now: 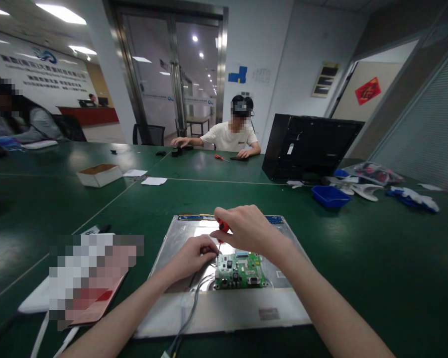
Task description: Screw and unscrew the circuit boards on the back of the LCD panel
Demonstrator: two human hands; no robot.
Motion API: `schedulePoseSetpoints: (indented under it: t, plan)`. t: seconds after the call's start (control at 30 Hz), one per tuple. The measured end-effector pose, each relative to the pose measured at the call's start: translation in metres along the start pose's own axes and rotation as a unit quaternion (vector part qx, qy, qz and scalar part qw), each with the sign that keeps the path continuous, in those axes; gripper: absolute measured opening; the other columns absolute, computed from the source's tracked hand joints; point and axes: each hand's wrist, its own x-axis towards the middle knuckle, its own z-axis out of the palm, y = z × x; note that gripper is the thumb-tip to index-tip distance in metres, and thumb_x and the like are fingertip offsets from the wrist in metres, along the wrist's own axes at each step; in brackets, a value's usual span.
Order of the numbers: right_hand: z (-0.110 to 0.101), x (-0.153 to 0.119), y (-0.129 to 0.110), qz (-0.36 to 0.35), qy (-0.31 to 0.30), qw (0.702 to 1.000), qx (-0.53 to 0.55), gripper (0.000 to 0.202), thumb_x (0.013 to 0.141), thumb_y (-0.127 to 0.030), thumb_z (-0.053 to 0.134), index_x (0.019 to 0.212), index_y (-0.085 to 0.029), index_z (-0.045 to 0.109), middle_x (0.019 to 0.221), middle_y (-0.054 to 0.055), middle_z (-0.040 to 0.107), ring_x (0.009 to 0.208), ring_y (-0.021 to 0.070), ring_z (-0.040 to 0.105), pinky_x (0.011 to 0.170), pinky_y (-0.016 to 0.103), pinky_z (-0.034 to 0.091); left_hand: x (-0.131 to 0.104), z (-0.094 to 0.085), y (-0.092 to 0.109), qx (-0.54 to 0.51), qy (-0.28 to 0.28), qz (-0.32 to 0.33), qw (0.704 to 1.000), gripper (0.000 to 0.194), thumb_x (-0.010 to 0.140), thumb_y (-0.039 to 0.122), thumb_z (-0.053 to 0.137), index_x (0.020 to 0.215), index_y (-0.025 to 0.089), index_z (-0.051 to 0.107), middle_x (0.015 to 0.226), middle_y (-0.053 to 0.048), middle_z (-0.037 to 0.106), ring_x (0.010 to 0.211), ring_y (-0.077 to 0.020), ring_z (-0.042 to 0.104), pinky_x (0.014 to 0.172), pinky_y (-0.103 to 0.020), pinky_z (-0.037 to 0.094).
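Note:
My right hand [242, 227] is closed around a screwdriver [223, 226] with a red and black handle. The thin shaft points down at the upper left corner of a green circuit board [239, 272]. Close to the screwdriver tip, my left hand [197, 256] has its thumb and fingers pinched together; whatever is between them is too small to make out. The board sits on the metal back of a flat display panel [242, 308], which lies on the green table. Dark cables [194, 303] run from the board's left side towards me.
Left of the panel lie a white device and a pinkish one [97, 303], partly blurred. A white box [100, 175] stands farther left. Rightwards are a blue tray [330, 196], gloves [414, 198] and a black monitor [309, 146]. A person [233, 134] sits across the table.

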Motion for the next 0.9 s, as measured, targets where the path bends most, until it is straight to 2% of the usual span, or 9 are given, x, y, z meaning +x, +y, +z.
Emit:
schedulePoseSetpoints:
  t: [0.1,0.23,0.33,0.4,0.57,0.63,0.77,0.9]
  plan:
    - [-0.0022,-0.0017,0.0002,0.004,-0.004,1.000,0.007,0.024,0.085,-0.044,0.054,0.089,-0.020,0.054,0.071,0.001,0.065,0.059,0.0125,0.052,0.050,0.028,0.017,0.0005,0.0007,-0.0025,-0.002,-0.001,0.000,1.000,0.010,0.079,0.014,0.059,0.081,0.017,0.068,0.082,-0.002,0.067,0.078,-0.0164,0.060,0.070,-0.025,0.044]
    - [-0.0073,-0.0060,-0.0004,-0.033,-0.012,0.996,0.080,0.018,0.081,-0.029,0.056,0.095,-0.019,0.052,0.086,0.002,0.067,0.067,0.0121,0.054,0.052,0.027,0.023,0.0004,0.0024,-0.0073,-0.005,0.003,0.020,1.000,0.011,0.080,0.013,0.058,0.083,0.017,0.068,0.084,-0.002,0.066,0.079,-0.0159,0.059,0.072,-0.026,0.044]
    - [-0.0071,-0.0058,-0.0009,-0.037,-0.015,0.995,0.093,0.019,0.080,-0.021,0.053,0.099,-0.018,0.051,0.088,0.002,0.067,0.068,0.0120,0.054,0.053,0.026,0.025,-0.0001,0.0023,-0.0072,0.003,0.000,0.021,1.000,0.011,0.080,0.013,0.058,0.082,0.017,0.068,0.084,-0.002,0.066,0.078,-0.0156,0.059,0.072,-0.026,0.044]
    - [-0.0047,-0.0039,-0.0008,-0.025,-0.008,0.997,0.074,0.017,0.082,-0.023,0.052,0.099,-0.019,0.051,0.086,0.002,0.067,0.067,0.0121,0.054,0.052,0.026,0.023,-0.0003,0.0017,-0.0059,0.003,-0.002,0.015,1.000,0.011,0.080,0.013,0.058,0.082,0.017,0.068,0.083,-0.001,0.067,0.077,-0.0154,0.059,0.071,-0.025,0.044]
    - [-0.0009,-0.0009,0.0000,-0.008,0.000,1.000,0.010,0.020,0.087,-0.040,0.052,0.090,-0.021,0.054,0.075,0.001,0.066,0.060,0.0123,0.051,0.050,0.028,0.017,-0.0003,0.0016,-0.0058,-0.002,-0.002,0.002,1.000,0.010,0.081,0.016,0.058,0.083,0.017,0.068,0.085,-0.002,0.067,0.079,-0.0163,0.060,0.073,-0.026,0.044]
    - [-0.0029,-0.0024,0.0004,-0.015,-0.002,1.000,0.021,0.019,0.086,-0.038,0.053,0.089,-0.020,0.054,0.078,0.001,0.066,0.061,0.0121,0.051,0.051,0.027,0.018,-0.0001,0.0019,-0.0070,-0.004,-0.002,0.007,1.000,0.010,0.081,0.017,0.058,0.083,0.017,0.068,0.085,-0.002,0.067,0.080,-0.0163,0.060,0.073,-0.026,0.044]
    - [-0.0076,-0.0066,0.0011,-0.037,-0.015,0.997,0.071,0.017,0.080,-0.025,0.055,0.096,-0.019,0.052,0.087,0.002,0.066,0.065,0.0113,0.052,0.052,0.026,0.021,0.0003,0.0022,-0.0080,-0.002,0.003,0.024,1.000,0.009,0.080,0.014,0.059,0.082,0.017,0.068,0.084,-0.001,0.066,0.079,-0.0157,0.059,0.072,-0.025,0.044]
    - [-0.0043,-0.0047,0.0005,-0.017,-0.003,0.999,0.040,0.014,0.082,-0.023,0.051,0.095,-0.019,0.053,0.083,0.001,0.067,0.062,0.0111,0.052,0.051,0.027,0.019,0.0005,0.0021,-0.0077,-0.005,0.003,0.022,1.000,0.010,0.080,0.013,0.059,0.082,0.017,0.067,0.083,-0.001,0.066,0.077,-0.0152,0.058,0.070,-0.024,0.043]
